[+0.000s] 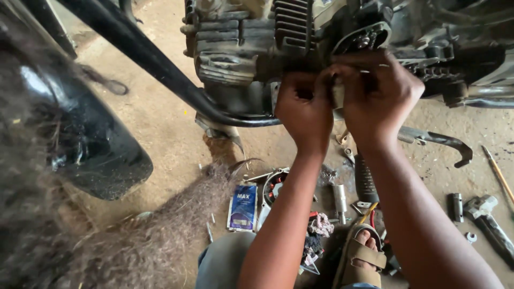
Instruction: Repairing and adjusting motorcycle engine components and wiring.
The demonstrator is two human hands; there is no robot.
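Note:
Both of my hands are raised to the underside of a greasy motorcycle engine (241, 48) at the top of the head view. My left hand (304, 109) is curled shut, fingers pressed against the engine's lower edge. My right hand (381, 96) is closed just beside it, and a small pale part (338, 92) shows between the two hands; how it is gripped is hidden. Above my right hand is an open round cavity (364, 38) in the engine with metal parts inside.
A black frame tube (155, 64) slants across the upper left, and a black fender (80, 139) sits at the left. On the dirt floor lie a blue sachet (243, 207), a round stator part (274, 187), a kick lever (436, 140), a hammer (490, 222), rags and small bolts. My sandalled foot (364, 254) is at the bottom.

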